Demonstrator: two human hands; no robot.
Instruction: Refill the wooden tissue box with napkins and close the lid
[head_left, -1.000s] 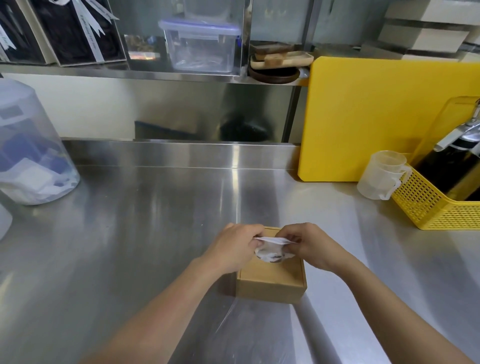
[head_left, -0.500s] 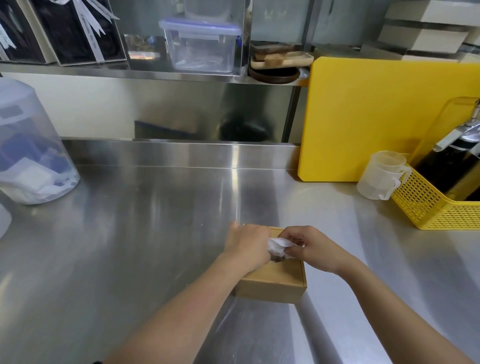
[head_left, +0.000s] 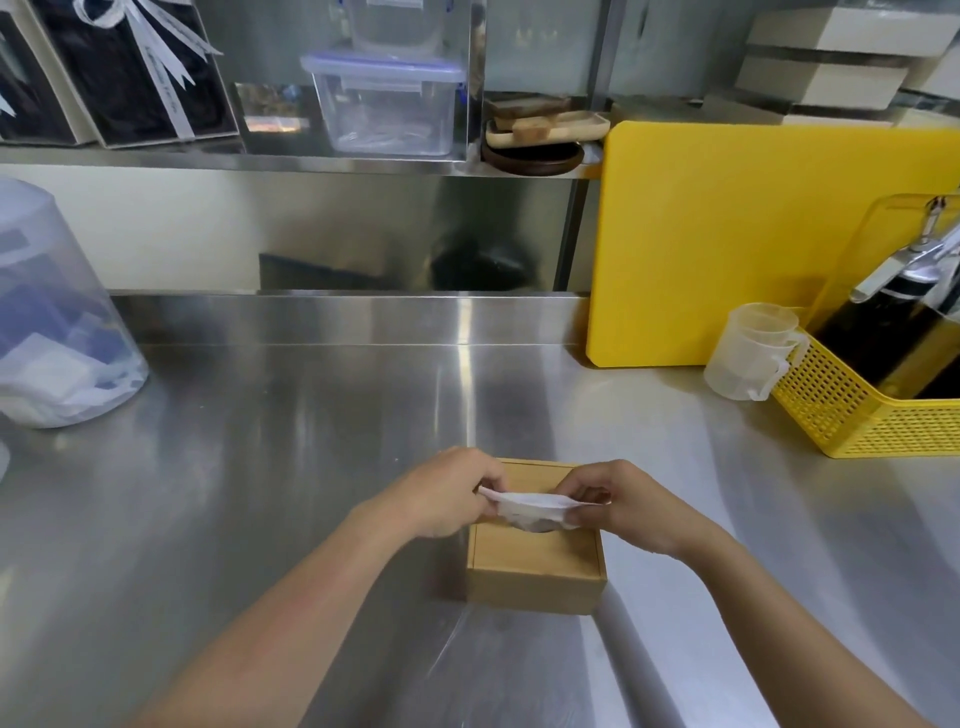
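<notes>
On the steel counter (head_left: 260, 467), a yellow cutting board (head_left: 753, 234) leans against the back wall at the right, with a yellow perforated basket (head_left: 872, 415) and a translucent measuring cup (head_left: 753, 353) just in front of it. Nearer the camera sits the wooden tissue box (head_left: 535, 566), its lid on. Above the box's top, the left hand (head_left: 447, 493) and right hand (head_left: 623, 506) each have fingers curled nearly closed, thumb and fingertips pinching opposite ends of one white napkin (head_left: 535, 512). It stretches between them and sags at its middle toward the lid's opening.
</notes>
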